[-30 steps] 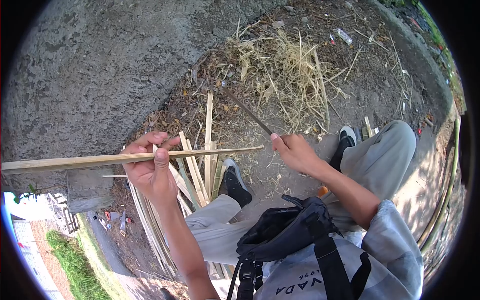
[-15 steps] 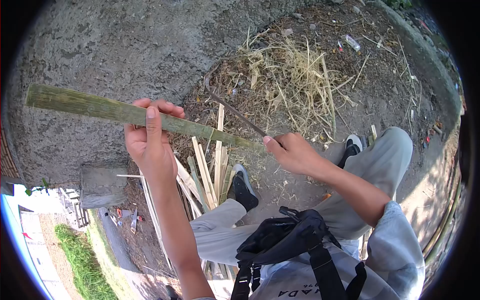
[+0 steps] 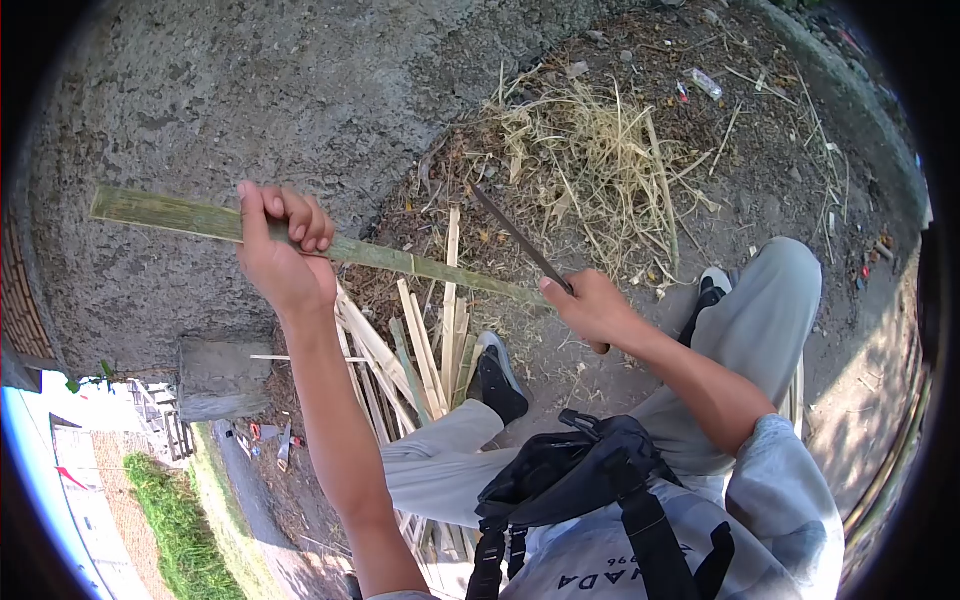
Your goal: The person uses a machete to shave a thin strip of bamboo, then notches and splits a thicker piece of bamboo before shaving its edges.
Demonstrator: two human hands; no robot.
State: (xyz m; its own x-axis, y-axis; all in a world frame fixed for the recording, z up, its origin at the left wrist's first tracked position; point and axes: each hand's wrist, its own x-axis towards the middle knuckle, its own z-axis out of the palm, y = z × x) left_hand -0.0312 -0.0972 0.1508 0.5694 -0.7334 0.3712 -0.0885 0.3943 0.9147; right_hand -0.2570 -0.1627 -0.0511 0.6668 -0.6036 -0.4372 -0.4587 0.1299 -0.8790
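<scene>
- The left hand (image 3: 280, 262) is closed in a full grip around a long green bamboo strip (image 3: 400, 262), fingers curled over the top; the strip runs from the far left, through the fist, down towards the right hand.
- The right hand (image 3: 592, 308) is closed tight on the handle of a dark knife (image 3: 520, 240), whose blade points up and away over the ground.
- A second ago the strip lay almost level with its pale cut face showing; now its green skin faces the camera and it slopes down to the right, so it has been turned over.
- The left hand has shifted from a loose finger hold to a firm fist, higher in view.
- The knife, half a second ago crossing the strip near its tip, now stands with its handle end just beside the strip's near end. I judge the blade is being set for a fresh cut on the newly turned side.
- Below lie split bamboo slats (image 3: 420, 350), a heap of dry shavings (image 3: 590, 160), and the person's black shoe (image 3: 500, 375).
</scene>
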